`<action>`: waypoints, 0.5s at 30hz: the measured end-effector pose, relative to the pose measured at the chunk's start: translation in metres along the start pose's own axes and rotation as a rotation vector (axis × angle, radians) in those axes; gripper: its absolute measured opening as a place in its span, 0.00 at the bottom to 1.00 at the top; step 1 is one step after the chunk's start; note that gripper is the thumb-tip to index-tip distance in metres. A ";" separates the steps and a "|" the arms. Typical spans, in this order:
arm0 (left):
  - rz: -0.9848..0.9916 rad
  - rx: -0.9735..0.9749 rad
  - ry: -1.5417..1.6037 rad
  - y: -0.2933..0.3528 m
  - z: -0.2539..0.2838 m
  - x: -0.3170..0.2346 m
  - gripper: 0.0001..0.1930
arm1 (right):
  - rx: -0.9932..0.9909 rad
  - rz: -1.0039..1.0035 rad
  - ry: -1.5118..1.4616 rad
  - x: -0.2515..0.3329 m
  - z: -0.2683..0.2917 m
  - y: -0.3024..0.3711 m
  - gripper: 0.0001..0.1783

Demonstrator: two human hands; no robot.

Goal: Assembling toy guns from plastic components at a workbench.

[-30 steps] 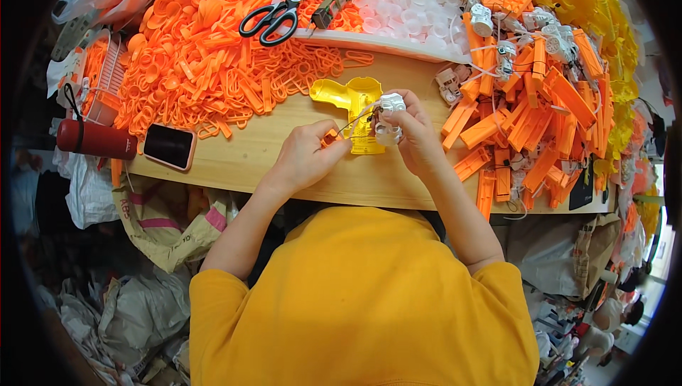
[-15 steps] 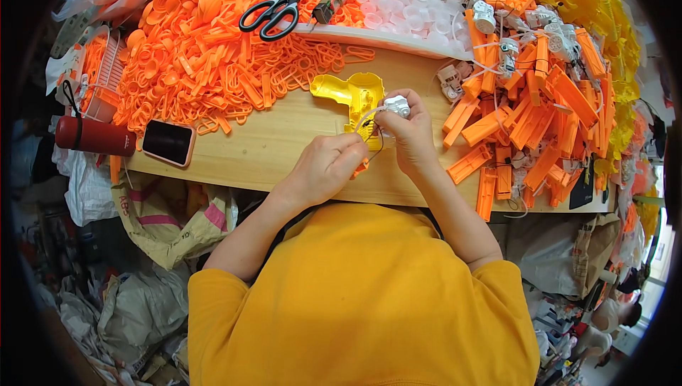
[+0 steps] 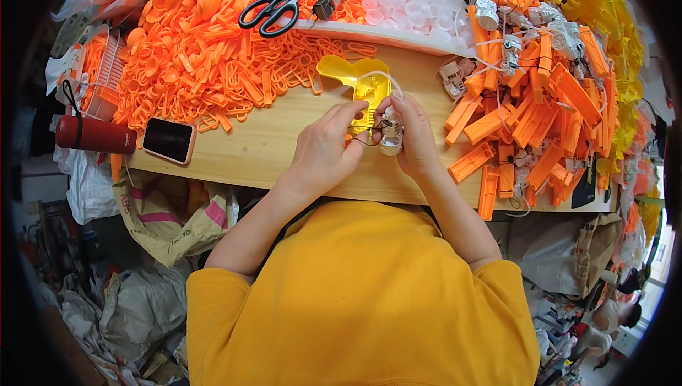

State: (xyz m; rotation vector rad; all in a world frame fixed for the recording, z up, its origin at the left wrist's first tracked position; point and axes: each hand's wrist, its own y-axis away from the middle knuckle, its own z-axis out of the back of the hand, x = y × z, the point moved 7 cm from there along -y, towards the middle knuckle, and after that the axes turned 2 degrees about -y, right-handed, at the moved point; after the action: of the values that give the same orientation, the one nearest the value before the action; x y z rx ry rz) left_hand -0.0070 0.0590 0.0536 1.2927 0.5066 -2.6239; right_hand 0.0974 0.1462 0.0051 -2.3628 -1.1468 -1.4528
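Pairing two hands over a wooden worktop [image 3: 241, 146], the view shows a small wired assembly beside its yellow shell. The right hand [image 3: 413, 130] has its grip closed round a white cylindrical unit [image 3: 391, 139], thumb to one side and fingers behind, seemingly to steady it while leaving its near face uncovered. A pale tube [image 3: 387, 77] arches from the unit's upper end over the yellow shell [image 3: 369, 91]. The left hand [image 3: 325, 146] appears to have thumb and forefinger pinched on an orange piece [image 3: 349, 137], mostly hidden by the fingers. Dark wires [image 3: 366, 127] span the gap; the hands are probably kept near each other because this lead is short. The shell lies hollow side up just beyond the fingers, which leaves its moulded interior exposed.

Supplies ring the work, presumably for easy reach: small orange parts [image 3: 206, 52] heaped at left; translucent cups [image 3: 419, 13] behind the pale rim of a tray [image 3: 383, 35]; orange holders [image 3: 526, 112] with wired white units piled at right. Scissors [image 3: 273, 11] rest across the far parts, handles toward the person. A phone [image 3: 168, 141] and a red bottle [image 3: 96, 136] lie at the left edge, apart from the handling area.
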 end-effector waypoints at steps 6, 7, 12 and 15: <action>0.023 0.134 0.032 -0.004 -0.020 0.013 0.09 | -0.044 0.040 0.033 0.002 0.012 -0.002 0.16; 0.019 0.143 0.027 -0.004 -0.022 0.013 0.07 | -0.021 0.015 0.063 0.002 0.013 0.000 0.16; 0.027 0.209 0.217 0.003 -0.034 0.016 0.07 | 0.057 -0.007 0.211 0.015 0.016 0.009 0.18; 0.155 0.253 0.443 0.003 -0.039 0.022 0.08 | 0.077 0.109 0.351 0.032 0.011 0.008 0.19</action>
State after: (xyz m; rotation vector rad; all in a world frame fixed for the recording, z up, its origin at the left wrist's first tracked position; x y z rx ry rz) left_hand 0.0088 0.0711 0.0136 1.9227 0.1200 -2.3293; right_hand 0.1184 0.1631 0.0274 -1.9804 -0.9497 -1.6647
